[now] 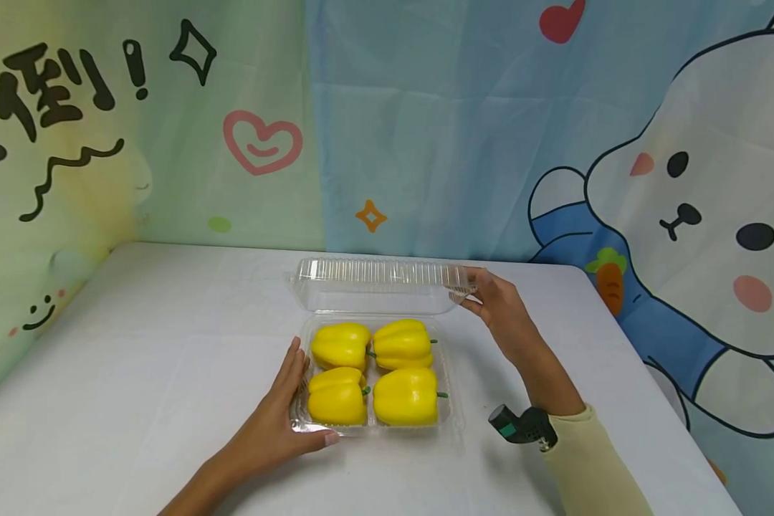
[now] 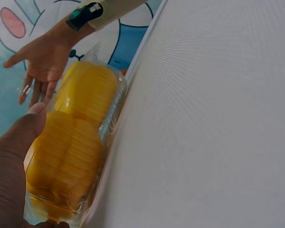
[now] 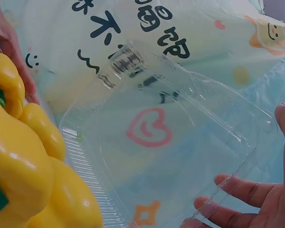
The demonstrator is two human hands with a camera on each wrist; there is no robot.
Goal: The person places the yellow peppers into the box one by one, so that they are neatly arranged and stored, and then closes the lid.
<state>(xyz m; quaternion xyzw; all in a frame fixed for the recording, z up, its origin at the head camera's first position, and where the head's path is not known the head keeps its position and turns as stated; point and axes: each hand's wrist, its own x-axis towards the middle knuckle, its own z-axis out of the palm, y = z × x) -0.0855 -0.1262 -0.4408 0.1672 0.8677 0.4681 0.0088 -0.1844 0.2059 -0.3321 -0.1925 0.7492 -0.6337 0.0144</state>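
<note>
A clear plastic clamshell container (image 1: 448,423) stands on the white table with its lid (image 1: 377,295) raised at the back. Inside it sit several yellow bell peppers (image 1: 405,396) with green stems, arranged in two rows. My left hand (image 1: 274,423) rests against the container's left side, fingers straight along the wall and thumb by the front edge. At the lid's right end my right hand (image 1: 493,304) pinches the rim between thumb and fingers. In the right wrist view, some fingertips (image 3: 206,207) show through the transparent lid (image 3: 133,180).
The white table (image 1: 135,358) spreads out on both sides of the container. Behind it hangs a printed cloth (image 1: 426,129) with hearts and a cartoon rabbit. A small black device (image 1: 522,424) is strapped at the right wrist.
</note>
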